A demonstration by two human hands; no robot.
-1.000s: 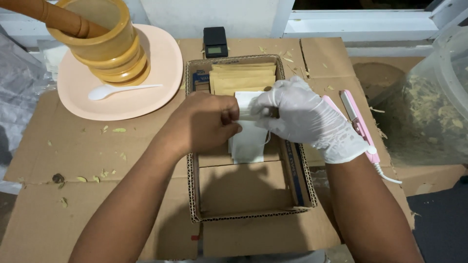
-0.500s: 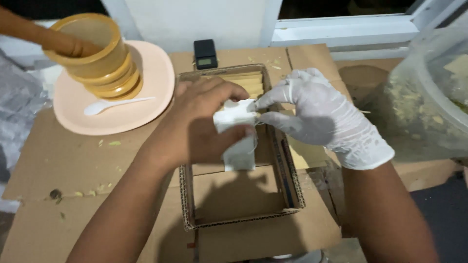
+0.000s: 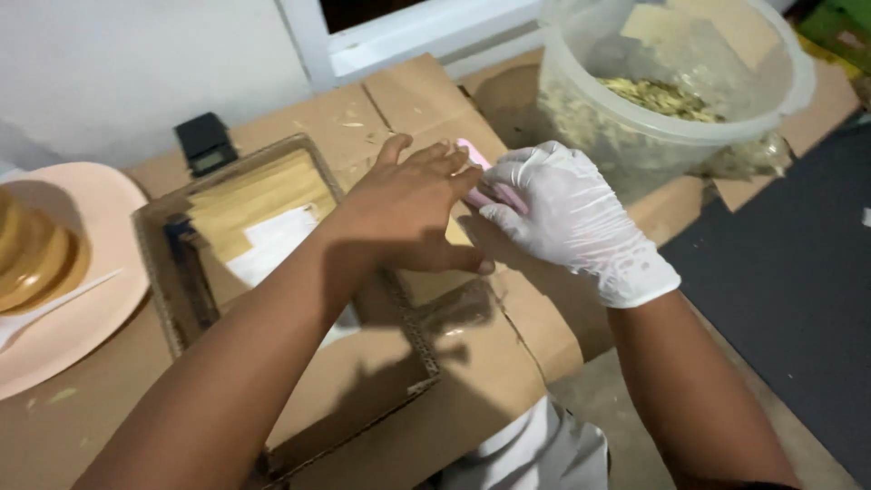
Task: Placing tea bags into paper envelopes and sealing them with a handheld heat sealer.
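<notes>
My bare left hand (image 3: 408, 209) lies flat with its fingers spread over one end of a slim pink hand tool (image 3: 478, 174), to the right of a shallow cardboard box (image 3: 177, 272). From the right, my right hand (image 3: 567, 218), in a white glove, has its fingers curled around the same pink tool. A white pouch (image 3: 272, 243) lies inside the box on a stack of tan envelopes (image 3: 259, 192), partly hidden by my left forearm. Most of the pink tool is hidden under both hands.
A big clear plastic tub (image 3: 771, 54) of yellowish shredded stuff stands at the back right. At the left, a pink plate (image 3: 91, 327) carries yellow bowls (image 3: 36, 259) and a white spoon (image 3: 50, 304). A small black scale (image 3: 204, 141) sits behind the box, and a dark mat (image 3: 798, 272) lies to the right.
Both hands let go of the white pouch, which now lies in the box, and moved right onto the pink tool. The view has swung right toward the tub.
</notes>
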